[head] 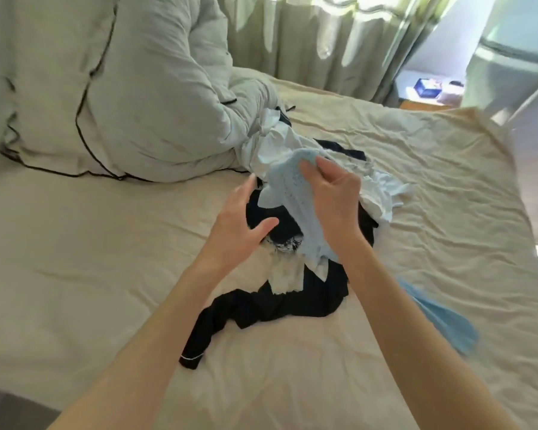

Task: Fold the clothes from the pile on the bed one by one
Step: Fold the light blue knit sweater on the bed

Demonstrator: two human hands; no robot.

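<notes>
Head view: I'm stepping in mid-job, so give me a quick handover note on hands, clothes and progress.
Right hand: pinching the light blue knit garment, lifted off the pile.
Left hand: open, empty, beside that garment.
Pile of black and white clothes lies mid-bed, unfolded, black sleeve trailing toward you. Another blue piece lies at the right on the bed sheet.
Done: no folded stack visible.
Left: fold the blue knit, then the rest.

Pale blue knit garment (295,193); black clothes (261,308); cream sheet (106,274).
</notes>
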